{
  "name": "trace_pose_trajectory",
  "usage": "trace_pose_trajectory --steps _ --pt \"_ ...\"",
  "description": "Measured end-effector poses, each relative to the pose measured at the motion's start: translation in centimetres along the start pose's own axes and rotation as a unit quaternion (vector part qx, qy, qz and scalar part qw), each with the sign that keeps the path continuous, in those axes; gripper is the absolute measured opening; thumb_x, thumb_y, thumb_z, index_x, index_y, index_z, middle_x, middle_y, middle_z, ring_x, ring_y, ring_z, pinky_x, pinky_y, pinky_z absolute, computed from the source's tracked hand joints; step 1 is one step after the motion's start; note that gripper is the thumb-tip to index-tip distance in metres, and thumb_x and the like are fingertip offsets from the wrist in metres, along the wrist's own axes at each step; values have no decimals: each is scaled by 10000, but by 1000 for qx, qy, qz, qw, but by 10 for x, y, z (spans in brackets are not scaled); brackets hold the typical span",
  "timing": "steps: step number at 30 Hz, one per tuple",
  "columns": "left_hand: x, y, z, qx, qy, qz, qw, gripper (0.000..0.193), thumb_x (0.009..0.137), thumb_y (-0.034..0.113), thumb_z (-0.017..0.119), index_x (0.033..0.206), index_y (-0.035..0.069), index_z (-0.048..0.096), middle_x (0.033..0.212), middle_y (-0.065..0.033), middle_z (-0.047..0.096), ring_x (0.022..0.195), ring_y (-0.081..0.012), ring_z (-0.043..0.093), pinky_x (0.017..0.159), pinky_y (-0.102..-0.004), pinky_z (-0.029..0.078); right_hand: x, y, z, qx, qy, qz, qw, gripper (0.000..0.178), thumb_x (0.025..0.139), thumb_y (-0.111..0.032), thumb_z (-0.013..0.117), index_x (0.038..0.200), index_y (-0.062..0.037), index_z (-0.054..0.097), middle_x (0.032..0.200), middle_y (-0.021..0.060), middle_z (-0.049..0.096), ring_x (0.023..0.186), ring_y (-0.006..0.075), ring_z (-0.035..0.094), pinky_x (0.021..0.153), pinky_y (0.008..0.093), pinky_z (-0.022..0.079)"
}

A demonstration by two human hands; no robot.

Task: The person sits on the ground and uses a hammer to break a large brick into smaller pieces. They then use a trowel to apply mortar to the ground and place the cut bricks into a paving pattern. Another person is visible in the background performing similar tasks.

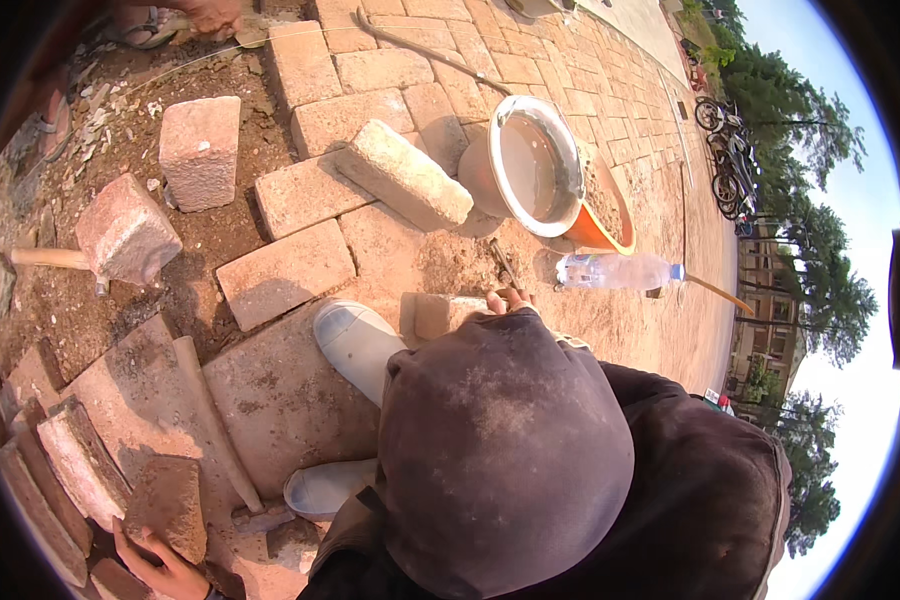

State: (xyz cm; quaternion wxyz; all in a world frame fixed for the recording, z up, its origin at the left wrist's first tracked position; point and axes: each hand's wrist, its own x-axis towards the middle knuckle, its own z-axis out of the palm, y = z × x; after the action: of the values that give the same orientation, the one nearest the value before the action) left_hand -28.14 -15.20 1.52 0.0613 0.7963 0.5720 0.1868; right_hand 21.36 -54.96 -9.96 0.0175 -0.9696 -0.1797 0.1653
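At the lower left, my left hand (160, 568) has its fingers curled against the edge of a brown brick (170, 505), which leans among other bricks. Past my dark-clothed knee (505, 430), only the fingers of my right hand (510, 299) show. They are closed around a thin dark tool (505, 264) whose far end points at the mortar-smeared ground; the knee hides the rest of that hand. Beside those fingers lies a brick (445, 314), partly covered by the knee. My pale boots (355, 345) rest on reddish blocks.
A mortar-rimmed bucket (535, 165) stands by an orange container (605, 210) and a plastic bottle (620, 271). One loose block (405, 175) lies on the paving. A hammer (50, 258) lies beside a block (128, 230). Another person's hand (210, 14) shows at the upper left.
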Motion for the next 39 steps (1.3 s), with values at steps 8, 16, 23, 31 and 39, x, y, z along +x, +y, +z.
trace_pose_trajectory --steps 8,16,23,31,39 --pt "3 -6 -5 27 -35 -69 997 451 949 384 638 1138 -26 634 1085 -235 659 1004 -391 625 899 -470 499 -24 -36 -8 44 147 -3 988 470 939 -544 527 1060 -119 688 1096 153 574 1120 358 492 996 536 313" --pt "-2 -28 1 13 -32 -88 996 574 917 479 660 1189 -23 602 1154 -244 638 1035 -405 618 893 -499 496 -28 -33 -4 55 169 -5 984 429 933 -524 552 1014 -130 700 1015 135 575 1065 347 509 997 537 304" --pt "-5 -17 0 -18 -29 -93 995 622 903 535 675 1199 -8 607 1161 -251 643 1035 -386 626 921 -514 485 -13 -30 -14 52 138 -31 989 453 941 -517 546 1107 -115 673 1035 146 576 1069 345 510 988 497 328" --pt "-1 -2 1 -46 0 -59 997 334 906 101 643 1212 -25 595 1158 -195 619 1056 -368 587 984 -412 424 -28 33 -30 87 143 -7 986 600 962 -454 537 1417 -79 422 1429 198 401 1306 371 403 1104 491 264" --pt "-19 4 -6 61 61 -145 986 607 801 344 765 1262 12 550 1242 -197 544 1175 -395 497 995 -492 401 22 -1 -30 53 114 -85 988 525 947 -423 570 1324 -78 449 1302 166 418 1196 328 415 1020 463 282"
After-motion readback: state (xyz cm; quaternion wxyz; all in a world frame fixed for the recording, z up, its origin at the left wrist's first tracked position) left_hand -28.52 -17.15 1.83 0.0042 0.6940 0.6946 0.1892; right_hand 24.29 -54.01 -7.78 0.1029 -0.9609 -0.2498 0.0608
